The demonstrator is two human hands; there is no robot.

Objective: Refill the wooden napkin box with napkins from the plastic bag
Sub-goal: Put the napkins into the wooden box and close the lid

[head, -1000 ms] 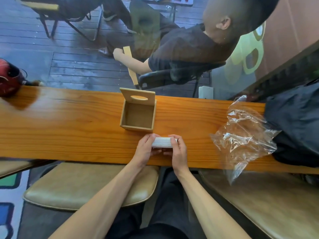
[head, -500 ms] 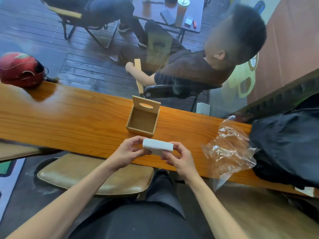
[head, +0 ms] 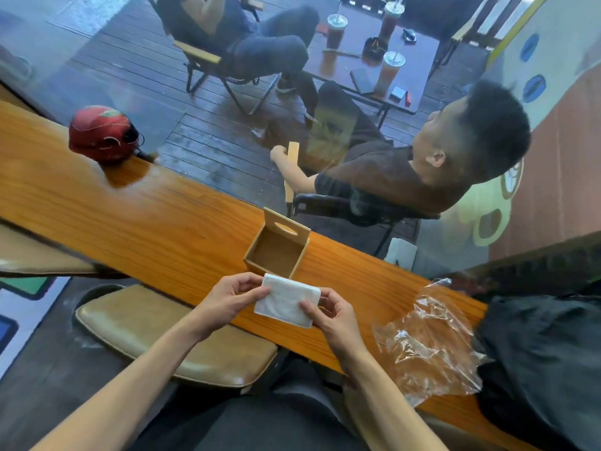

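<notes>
The wooden napkin box (head: 276, 252) stands open on the wooden counter (head: 146, 219), its slotted lid tilted up at the back; its inside shows only bare wood. Just in front of it, above the counter's near edge, I hold a white stack of napkins (head: 286, 299) with its flat face toward me. My left hand (head: 231, 299) grips the stack's left end and my right hand (head: 328, 315) grips its right end. The crumpled clear plastic bag (head: 426, 340) lies on the counter to the right of my right hand.
A red helmet (head: 104, 133) rests on the counter at the far left. A black bag (head: 540, 353) sits at the right end, beside the plastic bag. A tan stool (head: 169, 333) stands below the counter. Behind the window, people sit at a table.
The stack was flat at the counter edge a second ago; both hands have lifted it and turned its broad face up toward me. The view has tilted upward.
</notes>
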